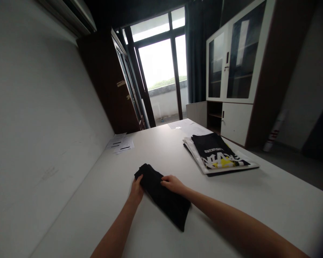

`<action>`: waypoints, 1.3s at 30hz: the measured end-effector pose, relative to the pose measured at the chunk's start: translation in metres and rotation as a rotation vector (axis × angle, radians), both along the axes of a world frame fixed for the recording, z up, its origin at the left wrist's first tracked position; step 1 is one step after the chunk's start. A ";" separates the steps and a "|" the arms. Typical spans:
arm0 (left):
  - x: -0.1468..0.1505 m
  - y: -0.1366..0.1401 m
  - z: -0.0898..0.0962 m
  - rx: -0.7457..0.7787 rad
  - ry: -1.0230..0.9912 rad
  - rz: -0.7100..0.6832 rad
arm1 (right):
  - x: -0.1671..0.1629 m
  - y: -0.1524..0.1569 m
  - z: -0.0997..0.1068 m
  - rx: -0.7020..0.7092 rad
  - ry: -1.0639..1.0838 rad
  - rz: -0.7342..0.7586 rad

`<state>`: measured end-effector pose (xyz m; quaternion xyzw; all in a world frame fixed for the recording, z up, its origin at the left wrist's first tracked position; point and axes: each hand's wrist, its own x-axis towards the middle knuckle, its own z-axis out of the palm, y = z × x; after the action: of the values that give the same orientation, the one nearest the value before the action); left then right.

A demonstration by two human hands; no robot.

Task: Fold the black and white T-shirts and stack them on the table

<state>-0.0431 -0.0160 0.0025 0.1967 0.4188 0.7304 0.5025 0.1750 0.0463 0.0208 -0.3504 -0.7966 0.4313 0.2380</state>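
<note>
A folded black garment (164,199) lies at a slant over the white table, its kind not clear from the folds. My left hand (136,188) is closed on its far left corner, thumb on top and fingers tucked beneath. Along the far right edge, my right hand (173,184) pinches the cloth with curled fingers. The near end of the garment hangs free of both hands. To the right rests a stack of folded T-shirts (223,152); the top one is black with white lettering and a yellow print, with white and black layers under it.
The white table (104,211) runs along a wall on the left. Printed papers (121,143) lie by that wall, and more sheets (184,125) at the far end. Beyond stand a dark cabinet (99,79), a glass door, and a white-fronted cabinet (238,122) with one lower door open.
</note>
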 end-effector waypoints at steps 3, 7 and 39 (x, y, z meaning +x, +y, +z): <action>-0.001 0.000 0.000 -0.009 0.008 0.021 | 0.001 -0.011 0.009 0.153 -0.110 0.018; 0.000 -0.002 0.004 0.018 -0.012 0.034 | 0.002 -0.025 0.013 0.280 -0.250 0.030; -0.001 -0.002 -0.005 -0.027 -0.076 -0.106 | 0.003 -0.007 0.009 0.166 0.145 0.100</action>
<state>-0.0440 -0.0182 -0.0030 0.1840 0.3984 0.7040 0.5584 0.1777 0.0392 0.0295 -0.2568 -0.8268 0.3994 0.3015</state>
